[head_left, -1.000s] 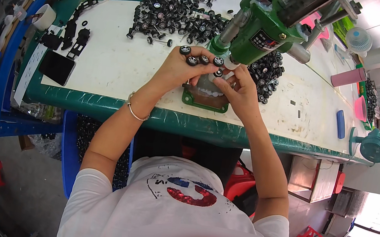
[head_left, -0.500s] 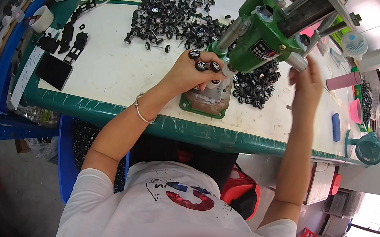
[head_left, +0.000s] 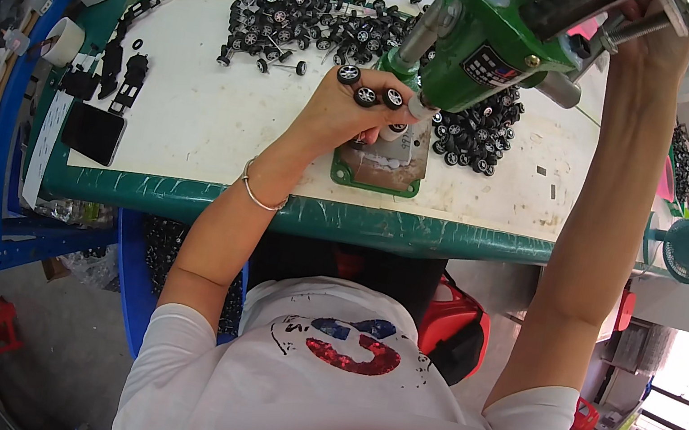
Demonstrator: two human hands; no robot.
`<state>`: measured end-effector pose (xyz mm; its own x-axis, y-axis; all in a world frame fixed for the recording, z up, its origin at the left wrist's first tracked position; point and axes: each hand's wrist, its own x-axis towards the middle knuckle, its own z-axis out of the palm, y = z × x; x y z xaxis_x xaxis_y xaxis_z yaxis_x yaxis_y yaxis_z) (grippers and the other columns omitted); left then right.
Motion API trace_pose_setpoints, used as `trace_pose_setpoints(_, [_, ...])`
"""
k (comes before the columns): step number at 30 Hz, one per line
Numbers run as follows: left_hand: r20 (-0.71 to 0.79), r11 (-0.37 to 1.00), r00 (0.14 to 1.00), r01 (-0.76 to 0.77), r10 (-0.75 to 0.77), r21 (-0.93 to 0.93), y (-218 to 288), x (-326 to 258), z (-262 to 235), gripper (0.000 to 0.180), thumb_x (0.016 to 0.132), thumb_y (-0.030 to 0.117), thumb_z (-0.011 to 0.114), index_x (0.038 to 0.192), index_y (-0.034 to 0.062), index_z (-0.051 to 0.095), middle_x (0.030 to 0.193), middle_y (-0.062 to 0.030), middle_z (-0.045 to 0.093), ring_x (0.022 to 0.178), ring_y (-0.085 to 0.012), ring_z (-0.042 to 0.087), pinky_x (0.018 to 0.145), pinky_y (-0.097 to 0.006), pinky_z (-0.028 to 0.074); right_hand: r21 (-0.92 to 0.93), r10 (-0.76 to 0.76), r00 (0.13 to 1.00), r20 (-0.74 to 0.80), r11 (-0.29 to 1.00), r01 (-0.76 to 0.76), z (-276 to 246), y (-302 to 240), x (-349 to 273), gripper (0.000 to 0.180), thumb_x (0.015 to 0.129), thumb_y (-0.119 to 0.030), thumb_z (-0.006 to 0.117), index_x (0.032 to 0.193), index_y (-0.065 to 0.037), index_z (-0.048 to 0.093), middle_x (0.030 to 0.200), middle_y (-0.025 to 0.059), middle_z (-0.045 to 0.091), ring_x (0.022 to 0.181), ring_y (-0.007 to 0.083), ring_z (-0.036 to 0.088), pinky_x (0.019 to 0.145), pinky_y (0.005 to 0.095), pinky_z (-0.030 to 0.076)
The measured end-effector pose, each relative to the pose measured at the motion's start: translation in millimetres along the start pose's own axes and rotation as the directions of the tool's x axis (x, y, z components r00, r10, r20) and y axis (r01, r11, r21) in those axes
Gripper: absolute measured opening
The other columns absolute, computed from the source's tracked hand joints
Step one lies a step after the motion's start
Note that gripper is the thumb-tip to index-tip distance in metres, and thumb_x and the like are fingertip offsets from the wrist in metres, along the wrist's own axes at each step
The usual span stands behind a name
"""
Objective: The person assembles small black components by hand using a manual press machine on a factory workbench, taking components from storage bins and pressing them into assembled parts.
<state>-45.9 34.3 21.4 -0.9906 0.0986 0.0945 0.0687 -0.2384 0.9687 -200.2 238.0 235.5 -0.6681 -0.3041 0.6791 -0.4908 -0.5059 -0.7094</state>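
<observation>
Raised higher, the bare right hand (head_left: 664, 48), closure unclear, flanks the green metal press head (head_left: 479, 63) above the bare left hand (head_left: 336, 112), which clasps round black silver-spoked wheels (head_left: 365, 96), seemingly positioning one, the next move needing steadiness.

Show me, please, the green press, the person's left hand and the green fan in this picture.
Green press (head_left: 503, 32): head view, on its green body.
Left hand (head_left: 337, 114): head view, on the back of the hand.
Green fan (head_left: 687, 251): head view, on its round guard.
</observation>
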Motion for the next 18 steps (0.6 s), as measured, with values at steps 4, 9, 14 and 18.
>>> trace_pose_setpoints(4, [-0.013, 0.999, 1.0, -0.011, 0.011, 0.034, 0, 0, 1, 0.019, 0.077, 0.009, 0.081, 0.095, 0.0067, 0.075, 0.065, -0.0003, 0.064, 0.049, -0.0044, 0.052, 0.046, -0.02, 0.038, 0.066, 0.035, 0.963, -0.269, 0.998, -0.017, 26, -12, -5, 0.021, 0.098, -0.026, 0.06, 0.087, -0.008, 0.055, 0.059, -0.0078, 0.045, 0.039, 0.0014, 0.04, 0.031, 0.0161, 0.033])
trace_pose_setpoints(9, [-0.033, 0.997, 0.999, -0.013, 0.015, 0.079, -1, 0, 0, 0.019, 0.077, 0.008, 0.081, 0.095, 0.0064, 0.075, 0.065, -0.0019, 0.065, 0.048, -0.0048, 0.053, 0.045, -0.019, 0.038, -0.417, -0.316, 0.914, -0.257, 0.889, 0.19, 55, -26, -35, 0.023, 0.097, -0.03, 0.061, 0.083, -0.014, 0.053, 0.06, -0.0104, 0.038, 0.043, -0.0022, 0.03, 0.033, 0.0148, 0.023])
trace_pose_setpoints(14, [-0.038, 0.995, 0.998, -0.043, 0.047, 0.094, -2, -1, 0, 0.019, 0.076, 0.007, 0.081, 0.094, 0.0057, 0.075, 0.066, -0.0025, 0.066, 0.048, -0.0051, 0.053, 0.045, -0.019, 0.038, -0.361, -0.373, 0.901, -0.224, 0.89, 0.279, 60, -27, -43, 0.026, 0.099, -0.034, 0.058, 0.083, -0.015, 0.05, 0.06, -0.0112, 0.031, 0.044, -0.0025, 0.022, 0.035, 0.0145, 0.02])
trace_pose_setpoints(18, [-0.044, 0.994, 0.997, -0.055, 0.06, 0.099, -2, -2, 0, 0.019, 0.077, 0.007, 0.081, 0.094, 0.0053, 0.075, 0.066, -0.003, 0.067, 0.048, -0.0051, 0.053, 0.046, -0.019, 0.039, -0.496, -0.486, 0.857, -0.169, 0.794, 0.352, 68, -24, -47, 0.027, 0.099, -0.034, 0.058, 0.082, -0.015, 0.049, 0.06, -0.0111, 0.031, 0.044, -0.0022, 0.022, 0.036, 0.0146, 0.021])
